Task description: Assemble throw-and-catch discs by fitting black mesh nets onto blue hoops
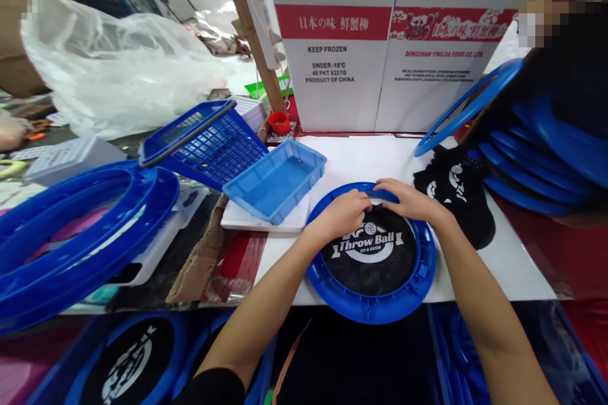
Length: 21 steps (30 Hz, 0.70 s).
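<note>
1. Head view: a round, deep-blue plastic ring (370,311) lies flat on a white-topped table (517,278), directly under the fingers of both bare hands.
2. Inside it, just nearer the wearer than the fingers, sits a black mesh disc (368,278) printed in white "Throw Ball".
3. The left hand (342,215) has its fingers bent at the ring's far inner edge; whether they pinch the mesh, I cannot tell.
4. The right hand (408,200) has thumb and forefinger apart at the far rim; whether they grip it is unclear.
5. Right of the fingers lie loose black mesh pieces (475,221) with white print, and beyond these, stacked blue plastic rings (527,171).
6. Left of the fingers stand a shallow, light-blue plastic tray (285,178) and, farther off, a tilted dark-blue slotted basket (213,149).
7. Beyond the fingers rises a white cardboard carton (342,104) with a red band.
</note>
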Motion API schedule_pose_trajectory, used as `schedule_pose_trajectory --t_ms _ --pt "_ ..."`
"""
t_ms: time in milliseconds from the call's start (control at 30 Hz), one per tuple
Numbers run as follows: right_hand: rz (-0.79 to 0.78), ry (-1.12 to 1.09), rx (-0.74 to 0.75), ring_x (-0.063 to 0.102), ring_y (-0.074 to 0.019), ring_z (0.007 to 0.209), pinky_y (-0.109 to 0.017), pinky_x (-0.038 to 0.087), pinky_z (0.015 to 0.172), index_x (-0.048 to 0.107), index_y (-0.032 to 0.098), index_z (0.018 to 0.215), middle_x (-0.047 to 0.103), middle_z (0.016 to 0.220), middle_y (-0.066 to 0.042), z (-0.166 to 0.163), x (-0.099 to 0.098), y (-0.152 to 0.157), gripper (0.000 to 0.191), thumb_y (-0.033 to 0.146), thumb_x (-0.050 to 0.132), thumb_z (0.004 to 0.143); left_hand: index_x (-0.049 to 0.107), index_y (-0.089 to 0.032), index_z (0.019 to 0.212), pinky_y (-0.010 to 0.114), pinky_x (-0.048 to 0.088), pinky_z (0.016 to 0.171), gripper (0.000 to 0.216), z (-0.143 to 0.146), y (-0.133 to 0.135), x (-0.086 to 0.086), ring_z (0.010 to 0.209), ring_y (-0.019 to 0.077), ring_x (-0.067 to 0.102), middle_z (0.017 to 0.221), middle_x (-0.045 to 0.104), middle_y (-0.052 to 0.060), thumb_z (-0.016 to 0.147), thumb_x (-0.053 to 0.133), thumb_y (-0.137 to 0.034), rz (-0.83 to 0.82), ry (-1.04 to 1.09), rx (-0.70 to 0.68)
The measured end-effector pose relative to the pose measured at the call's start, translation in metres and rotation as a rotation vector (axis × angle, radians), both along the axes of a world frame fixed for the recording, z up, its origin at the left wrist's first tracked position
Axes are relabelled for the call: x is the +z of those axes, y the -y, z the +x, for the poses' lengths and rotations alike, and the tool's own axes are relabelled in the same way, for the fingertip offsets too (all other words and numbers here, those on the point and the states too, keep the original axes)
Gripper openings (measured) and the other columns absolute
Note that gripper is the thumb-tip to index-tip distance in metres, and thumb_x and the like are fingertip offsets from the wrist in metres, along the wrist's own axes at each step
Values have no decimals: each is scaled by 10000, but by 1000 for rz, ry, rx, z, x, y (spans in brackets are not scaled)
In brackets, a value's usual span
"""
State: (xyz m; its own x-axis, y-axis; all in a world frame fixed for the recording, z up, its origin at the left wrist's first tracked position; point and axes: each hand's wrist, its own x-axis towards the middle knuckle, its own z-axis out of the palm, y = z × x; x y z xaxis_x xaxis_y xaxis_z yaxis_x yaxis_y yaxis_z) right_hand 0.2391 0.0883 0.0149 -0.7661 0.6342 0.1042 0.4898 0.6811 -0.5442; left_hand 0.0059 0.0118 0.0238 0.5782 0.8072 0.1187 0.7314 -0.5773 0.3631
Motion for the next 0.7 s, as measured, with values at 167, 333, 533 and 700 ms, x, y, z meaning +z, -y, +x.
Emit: schedule_pose_trajectory --t_ms 167,333,533,700 --pt "20 26 -48 590 -313 1368 -554 451 1206 604 256 1419 642 1436 -111 10 9 -1 542 167 626 885 765 -160 1096 450 520 1016 342 -7 -2 3 1090 277 635 1165 753 105 927 478 -86 9 -7 -54" --pt "50 40 -57 577 -289 1376 -544 451 1204 702 254 1249 639 1427 -105 7 9 2 412 101 579 887 728 -158 1213 514 502 1057 294 -2 2 -9 1244 339 614 1331 673 152 960 596 -231 -25 -86 -125" --pt "-123 90 8 405 -307 1547 -549 343 1278 766 242 1068 453 1645 -76 4 7 4 178 228 662 924 716 -172 1254 465 473 1157 341 2 2 -14 1332 297 603 1433 643 128 942 583 -132 -50 -57 -226" --pt "-141 32 -16 486 -321 1486 -543 372 1254 763 232 1106 529 1584 -119 2 9 4 285 462 675 962 744 -149 1192 437 530 1101 337 2 0 -7 1238 273 657 1317 699 140 985 481 -108 -7 -21 -99"
